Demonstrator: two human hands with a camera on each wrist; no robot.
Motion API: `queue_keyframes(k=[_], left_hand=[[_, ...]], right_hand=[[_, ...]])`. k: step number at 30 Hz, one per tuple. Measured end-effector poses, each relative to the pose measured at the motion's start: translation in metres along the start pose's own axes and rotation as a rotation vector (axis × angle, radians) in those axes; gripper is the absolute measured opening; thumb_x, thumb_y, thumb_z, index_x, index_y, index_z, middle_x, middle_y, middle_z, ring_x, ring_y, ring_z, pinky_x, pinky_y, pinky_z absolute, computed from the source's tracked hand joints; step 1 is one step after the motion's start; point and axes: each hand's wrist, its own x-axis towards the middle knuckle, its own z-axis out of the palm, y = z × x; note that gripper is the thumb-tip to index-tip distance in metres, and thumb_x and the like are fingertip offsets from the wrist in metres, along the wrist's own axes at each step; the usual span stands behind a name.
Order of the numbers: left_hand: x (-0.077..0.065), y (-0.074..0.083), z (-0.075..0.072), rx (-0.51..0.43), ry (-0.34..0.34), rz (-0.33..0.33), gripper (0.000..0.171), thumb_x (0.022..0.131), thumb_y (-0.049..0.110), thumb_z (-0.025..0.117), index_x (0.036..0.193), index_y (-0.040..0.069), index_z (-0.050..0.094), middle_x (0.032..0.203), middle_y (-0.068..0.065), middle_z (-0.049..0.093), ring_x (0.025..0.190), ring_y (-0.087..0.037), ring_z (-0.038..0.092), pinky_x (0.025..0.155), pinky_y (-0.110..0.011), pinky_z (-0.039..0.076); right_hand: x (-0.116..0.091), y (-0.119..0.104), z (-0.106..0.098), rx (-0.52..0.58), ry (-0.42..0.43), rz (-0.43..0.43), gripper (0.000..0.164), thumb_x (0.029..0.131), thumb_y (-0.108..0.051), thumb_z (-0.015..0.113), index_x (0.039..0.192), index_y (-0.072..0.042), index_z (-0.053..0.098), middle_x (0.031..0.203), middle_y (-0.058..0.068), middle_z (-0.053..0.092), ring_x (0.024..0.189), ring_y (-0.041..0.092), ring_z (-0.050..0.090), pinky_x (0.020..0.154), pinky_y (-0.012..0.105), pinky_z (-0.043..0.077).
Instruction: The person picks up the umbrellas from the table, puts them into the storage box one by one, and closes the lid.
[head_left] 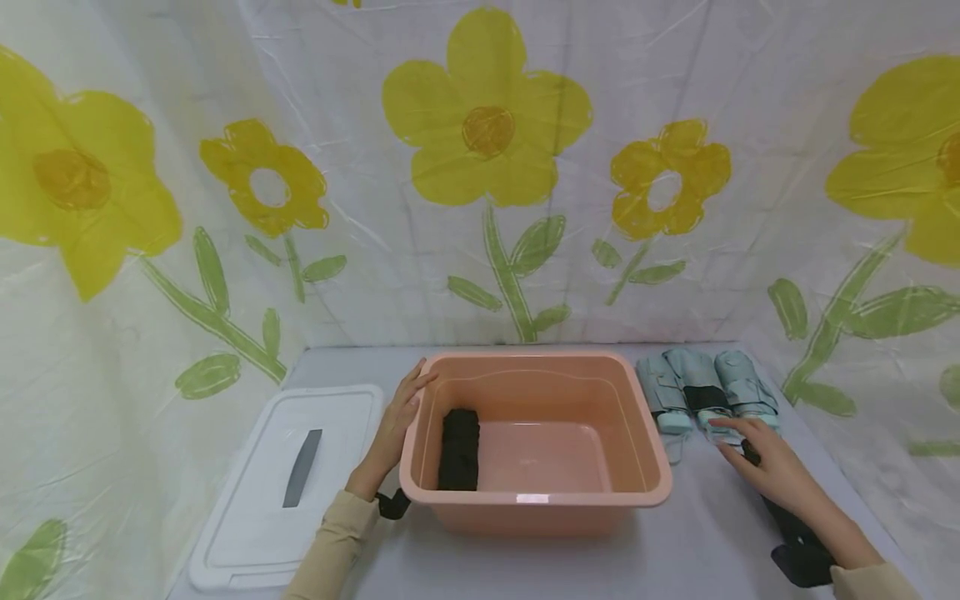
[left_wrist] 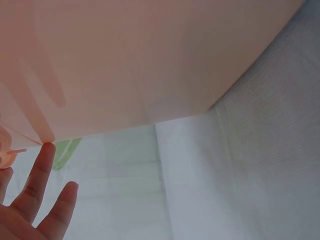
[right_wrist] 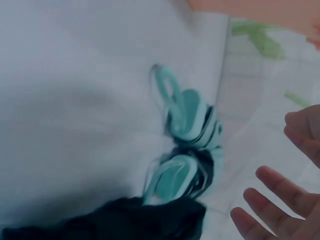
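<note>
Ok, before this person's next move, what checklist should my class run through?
1. Bin steadied: ok, left hand touches its left side.
2. Lid off: ok, it lies left of the bin.
3. Room inside: ok, one dark roll at the left, bare floor beside it.
4. Right hand free: ok, it holds nothing.
5. Blue bundles packed: not ok, three lie outside.
6. Bundles' weight: cannot tell.

Table (head_left: pixel 525 571) bearing bin (head_left: pixel 532 520), lid (head_left: pixel 255 483), blue bundles (head_left: pixel 693 372)

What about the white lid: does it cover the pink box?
No, the white lid lies on the table, to the left of the open pink box.
</note>
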Motion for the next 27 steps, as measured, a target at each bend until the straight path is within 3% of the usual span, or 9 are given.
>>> queue_keyframes(k=[3, 8, 12, 16, 22, 27], left_hand=[[-0.001, 0.002, 0.0, -0.005, 0.0, -0.01, 0.042, 0.1, 0.01, 0.028, 0.139, 0.012, 0.043, 0.154, -0.008, 0.018, 0.141, -0.031, 0.014, 0.105, -0.063, 0.015], [0.001, 0.021, -0.003, -0.02, -0.012, -0.01, 0.042, 0.098, 0.002, 0.029, 0.137, 0.002, 0.042, 0.152, -0.018, 0.019, 0.139, -0.037, 0.014, 0.104, -0.066, 0.015], [0.002, 0.036, -0.004, -0.007, -0.018, -0.016, 0.041, 0.097, 0.001, 0.028, 0.136, -0.003, 0.041, 0.15, -0.023, 0.019, 0.139, -0.04, 0.015, 0.104, -0.065, 0.016], [0.001, 0.04, -0.004, -0.002, -0.02, -0.027, 0.042, 0.097, 0.0, 0.027, 0.137, -0.003, 0.041, 0.151, -0.023, 0.018, 0.139, -0.038, 0.014, 0.104, -0.064, 0.016], [0.002, 0.036, -0.003, -0.013, -0.019, -0.02, 0.041, 0.098, 0.002, 0.028, 0.136, -0.003, 0.041, 0.151, -0.023, 0.018, 0.139, -0.04, 0.014, 0.104, -0.065, 0.016], [0.001, 0.013, -0.001, -0.024, -0.013, -0.019, 0.041, 0.099, 0.005, 0.028, 0.138, 0.003, 0.042, 0.153, -0.016, 0.018, 0.14, -0.037, 0.014, 0.104, -0.065, 0.015]], right_hand=[[-0.007, 0.01, 0.002, -0.005, 0.023, -0.051, 0.034, 0.081, -0.007, 0.069, 0.113, -0.002, 0.06, 0.105, 0.018, 0.059, 0.093, 0.038, 0.054, 0.071, 0.054, 0.043], [-0.016, 0.026, 0.005, -0.041, 0.043, -0.101, 0.037, 0.073, -0.005, 0.075, 0.108, -0.003, 0.061, 0.106, 0.027, 0.054, 0.093, 0.046, 0.051, 0.069, 0.06, 0.041], [-0.022, 0.036, 0.006, -0.097, -0.023, -0.038, 0.044, 0.071, -0.01, 0.077, 0.111, -0.006, 0.058, 0.111, 0.037, 0.047, 0.098, 0.055, 0.045, 0.069, 0.067, 0.037], [-0.027, 0.045, 0.006, -0.136, -0.141, 0.064, 0.051, 0.072, -0.016, 0.077, 0.117, -0.006, 0.054, 0.117, 0.044, 0.039, 0.101, 0.063, 0.041, 0.07, 0.071, 0.035], [-0.032, 0.054, 0.003, -0.139, -0.31, 0.193, 0.063, 0.075, -0.031, 0.074, 0.126, -0.006, 0.046, 0.121, 0.048, 0.026, 0.1, 0.071, 0.034, 0.074, 0.074, 0.032], [-0.034, 0.061, 0.004, -0.139, -0.367, 0.237, 0.072, 0.075, -0.038, 0.073, 0.132, -0.01, 0.038, 0.12, 0.05, 0.02, 0.093, 0.073, 0.036, 0.072, 0.074, 0.033]])
